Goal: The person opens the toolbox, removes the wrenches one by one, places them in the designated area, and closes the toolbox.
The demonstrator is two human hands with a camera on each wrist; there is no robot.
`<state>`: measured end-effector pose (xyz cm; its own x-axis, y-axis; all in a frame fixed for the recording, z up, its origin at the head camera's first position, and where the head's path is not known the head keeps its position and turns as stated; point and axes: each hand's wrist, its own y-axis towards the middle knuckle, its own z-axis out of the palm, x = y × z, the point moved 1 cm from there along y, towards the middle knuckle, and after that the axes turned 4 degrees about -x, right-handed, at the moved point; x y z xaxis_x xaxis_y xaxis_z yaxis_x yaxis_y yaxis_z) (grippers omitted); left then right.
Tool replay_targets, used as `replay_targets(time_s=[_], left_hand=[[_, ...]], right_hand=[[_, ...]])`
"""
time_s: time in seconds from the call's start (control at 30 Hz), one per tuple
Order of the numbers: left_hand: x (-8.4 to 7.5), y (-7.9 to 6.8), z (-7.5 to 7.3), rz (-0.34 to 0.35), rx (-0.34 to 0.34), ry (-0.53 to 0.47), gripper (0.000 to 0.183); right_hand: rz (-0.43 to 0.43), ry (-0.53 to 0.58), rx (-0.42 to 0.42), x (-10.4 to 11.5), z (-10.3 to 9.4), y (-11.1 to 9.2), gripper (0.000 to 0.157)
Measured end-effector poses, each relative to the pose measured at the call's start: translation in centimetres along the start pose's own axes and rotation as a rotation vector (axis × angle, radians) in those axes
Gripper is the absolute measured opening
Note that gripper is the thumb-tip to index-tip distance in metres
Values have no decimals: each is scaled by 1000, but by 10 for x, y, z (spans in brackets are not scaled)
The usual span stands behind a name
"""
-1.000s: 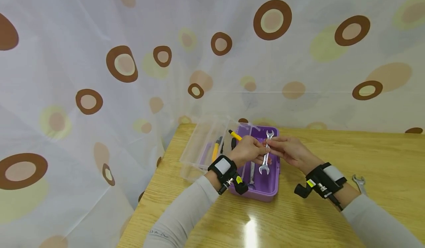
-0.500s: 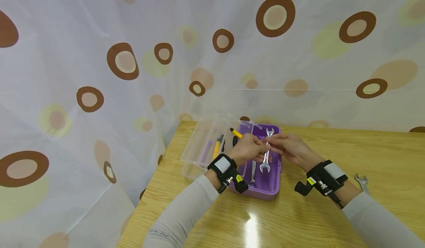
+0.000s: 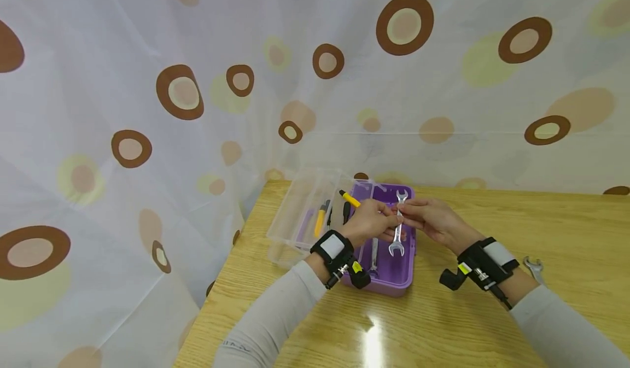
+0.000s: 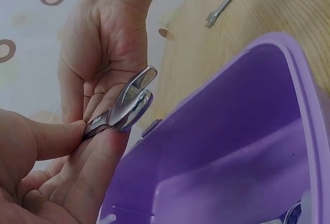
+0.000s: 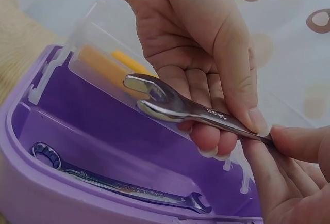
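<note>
A silver double open-ended wrench (image 3: 397, 238) is held over the purple toolbox (image 3: 381, 289), one forked end towards the back and the other towards the front. My left hand (image 3: 370, 220) pinches its shaft between thumb and fingers from the left. From the right, my right hand (image 3: 435, 220) pinches the same shaft further back. In the right wrist view, the near fork of the wrench (image 5: 160, 102) shows small stamped marks along the shaft. Inside the toolbox lies a combination wrench (image 5: 118, 185), its ring end towards the front.
The toolbox's clear lid (image 3: 290, 220) stands open to the left. A yellow-and-black tool (image 3: 321, 220), a yellow-handled tool (image 3: 349, 198) and a black handle (image 3: 346, 211) lie at that side. Another wrench (image 3: 534, 268) rests on the wooden table (image 3: 467, 324) beside my right forearm.
Both hands and the wrench have shifted slightly to the right over the toolbox. Their hold on the wrench looks the same.
</note>
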<state>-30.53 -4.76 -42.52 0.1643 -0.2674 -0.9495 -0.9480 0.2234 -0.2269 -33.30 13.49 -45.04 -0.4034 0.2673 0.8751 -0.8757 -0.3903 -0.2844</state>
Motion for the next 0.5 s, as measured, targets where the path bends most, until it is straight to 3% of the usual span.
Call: replay_targets(time_s=[0.5], left_hand=[[0,8,30,13,30,-77,14]], right_hand=[[-21,7,3,5,-24,-19,25]])
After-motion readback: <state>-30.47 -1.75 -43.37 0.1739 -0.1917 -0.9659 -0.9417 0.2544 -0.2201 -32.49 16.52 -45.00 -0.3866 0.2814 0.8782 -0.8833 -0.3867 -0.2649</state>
